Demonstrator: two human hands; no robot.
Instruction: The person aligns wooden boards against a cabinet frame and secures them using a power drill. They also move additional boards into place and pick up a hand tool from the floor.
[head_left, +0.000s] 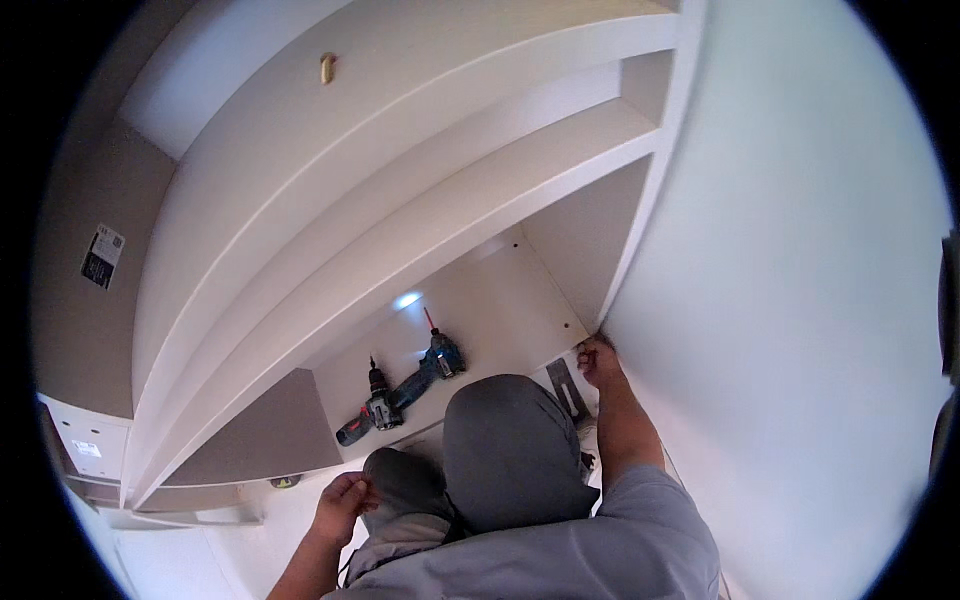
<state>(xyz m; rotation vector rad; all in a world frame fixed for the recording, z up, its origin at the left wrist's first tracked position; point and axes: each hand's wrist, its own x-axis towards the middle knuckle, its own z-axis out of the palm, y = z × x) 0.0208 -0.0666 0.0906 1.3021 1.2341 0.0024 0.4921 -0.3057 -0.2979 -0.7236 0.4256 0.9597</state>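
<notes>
My right hand [597,362] is at the front right corner of a pale cabinet's bottom board [500,310], close to the wall. Its fingers are curled together, and whatever they may hold is hidden. Beside my left knee, my left hand [345,497] is closed with thumb and fingers pressed together; anything in it is too small to make out. On the bottom board lie a blue and black cordless driver [440,358], its light on and a red-tipped bit fitted, and a grey and black cordless drill [380,405]. Neither tool is touched by my hands.
Cabinet shelves [420,250] curve across above the tools. A white wall [800,250] rises close on my right. A dark flat piece [567,390] lies by my right knee. A tape measure [285,482] sits at the lower left. A small brass-coloured piece [327,68] is on an upper board.
</notes>
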